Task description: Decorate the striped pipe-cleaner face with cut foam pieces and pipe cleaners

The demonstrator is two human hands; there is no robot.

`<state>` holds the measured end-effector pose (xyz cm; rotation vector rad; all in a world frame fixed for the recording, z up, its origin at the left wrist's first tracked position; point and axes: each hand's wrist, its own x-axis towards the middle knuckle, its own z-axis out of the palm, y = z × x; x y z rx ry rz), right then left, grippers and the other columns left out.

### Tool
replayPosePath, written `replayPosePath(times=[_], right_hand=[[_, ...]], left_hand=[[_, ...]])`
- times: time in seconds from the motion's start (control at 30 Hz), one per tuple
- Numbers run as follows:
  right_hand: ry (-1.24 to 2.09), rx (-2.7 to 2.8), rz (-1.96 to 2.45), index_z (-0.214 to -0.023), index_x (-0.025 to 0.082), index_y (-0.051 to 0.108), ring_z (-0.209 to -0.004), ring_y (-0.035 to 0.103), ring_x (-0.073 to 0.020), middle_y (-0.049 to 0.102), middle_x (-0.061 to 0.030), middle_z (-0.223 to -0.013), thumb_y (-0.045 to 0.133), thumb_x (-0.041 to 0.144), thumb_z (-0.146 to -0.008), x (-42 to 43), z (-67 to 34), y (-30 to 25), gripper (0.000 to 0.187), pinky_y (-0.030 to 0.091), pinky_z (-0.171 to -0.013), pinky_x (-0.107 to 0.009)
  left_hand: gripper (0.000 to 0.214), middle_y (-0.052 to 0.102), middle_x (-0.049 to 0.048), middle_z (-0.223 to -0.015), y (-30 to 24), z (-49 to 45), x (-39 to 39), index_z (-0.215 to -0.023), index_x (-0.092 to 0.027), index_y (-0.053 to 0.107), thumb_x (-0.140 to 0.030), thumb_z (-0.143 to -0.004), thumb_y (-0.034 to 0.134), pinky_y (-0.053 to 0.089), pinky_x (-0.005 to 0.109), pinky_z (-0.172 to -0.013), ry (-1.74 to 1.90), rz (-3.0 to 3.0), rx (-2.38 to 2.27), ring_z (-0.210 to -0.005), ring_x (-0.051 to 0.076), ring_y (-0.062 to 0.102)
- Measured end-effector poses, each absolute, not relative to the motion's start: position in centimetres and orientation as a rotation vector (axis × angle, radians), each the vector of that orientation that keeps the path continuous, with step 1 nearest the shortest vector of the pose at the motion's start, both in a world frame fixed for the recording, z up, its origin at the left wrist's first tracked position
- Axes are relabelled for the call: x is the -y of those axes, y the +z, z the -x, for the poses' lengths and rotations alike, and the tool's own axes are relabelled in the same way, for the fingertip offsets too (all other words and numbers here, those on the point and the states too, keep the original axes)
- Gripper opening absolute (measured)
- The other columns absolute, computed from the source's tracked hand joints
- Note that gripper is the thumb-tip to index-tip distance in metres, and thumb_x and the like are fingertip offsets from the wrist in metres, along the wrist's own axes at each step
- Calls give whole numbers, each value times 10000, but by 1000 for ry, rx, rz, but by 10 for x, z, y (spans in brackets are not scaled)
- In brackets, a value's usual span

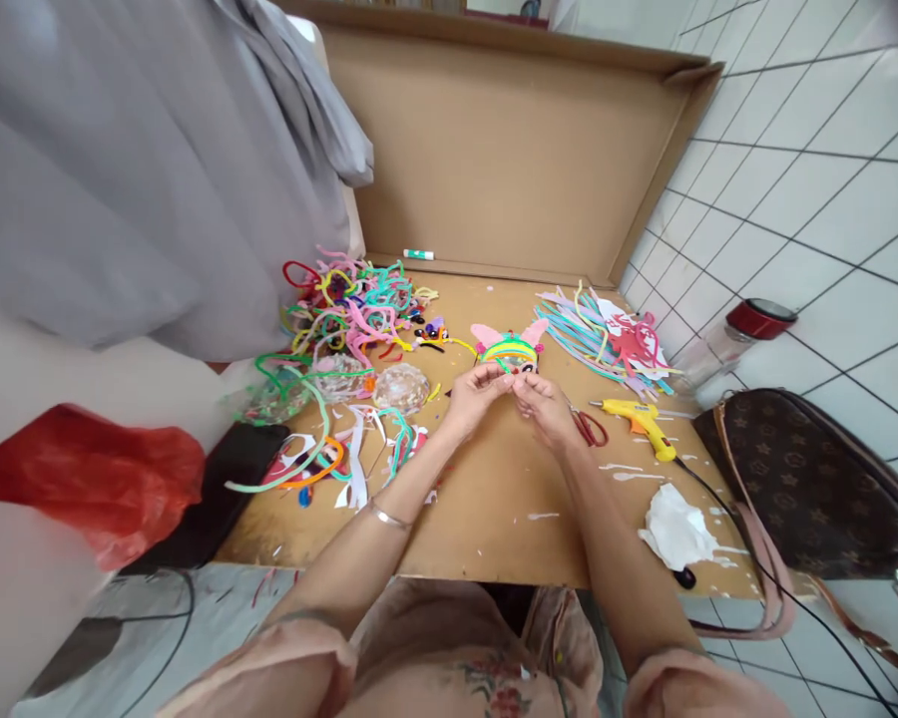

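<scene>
Near the middle of the table, my left hand point(477, 393) is closed in a pinch on a small green pipe cleaner point(503, 366). My right hand point(540, 402) is pinched too, its fingertips meeting the left's at the lower end of that piece, which the fingers mostly hide. Just beyond both hands lies a craft animal face point(507, 346) with pink ears, a rainbow-striped brow and a dark eye; the hands cover its lower part. Red-handled scissors point(591, 427) rest beside my right hand, partly hidden by it.
A tangled heap of pipe cleaners point(363, 299) and clear plastic containers point(402, 387) stand left. Straight pipe cleaners point(591, 334) lie at the back right. A yellow glue gun point(648, 424) with a cord, crumpled tissue point(677, 526), a brown bag point(815, 479) and a bottle point(725, 349) occupy the right.
</scene>
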<state>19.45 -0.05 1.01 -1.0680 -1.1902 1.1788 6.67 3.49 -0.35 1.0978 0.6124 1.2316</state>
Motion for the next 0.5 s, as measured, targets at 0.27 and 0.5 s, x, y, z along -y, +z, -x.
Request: replayPosePath(times=[0.27,0.5], right_hand=[[1237,1076,1081,-592,200,590,-408,277,-60,337,92,-410,731,688,-674,6,-176,-13,515,227,-468,-244],[1455,965,938,-554,227,472,-393,220,-67,229,107,-407,729,672,-695,8,-161,-19,533,217,-454,-250]], left_hand=[[357,624,-33,-669,-12,-53,-36,-731,-154,613,-424,-677,841,420,183,-584,1169,-824,-617,-577,51,520],[169,630,-20,-712,-9,-56,-33,-750,-151,595,-214,-816,738,458,162,-625,1160,-527,-535,-591,43,539]])
